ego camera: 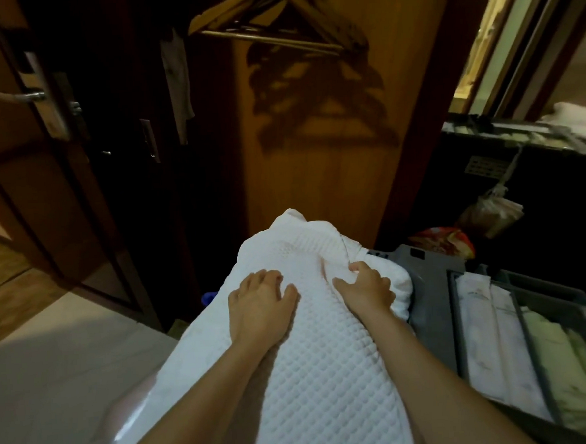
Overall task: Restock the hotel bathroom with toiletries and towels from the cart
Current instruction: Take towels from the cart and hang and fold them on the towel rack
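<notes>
Right below the camera, the left hand lies flat with fingers spread on a white waffle-textured towel. The right hand curls its fingers round a raised fold of the same cloth. This one long towel bundle runs from the forearms away towards the wardrobe panel. Its right edge touches the grey cart, and its left edge overhangs pale open floor, the widest free room in view.

On the cart, a divided tray holds two white wrapped packets and, beside them, what look like two pale green packets. One red-orange packet sits at the cart's far edge, and one bag hangs behind it. Several wooden hangers overlap above, too many to count. One door stands open on the left.
</notes>
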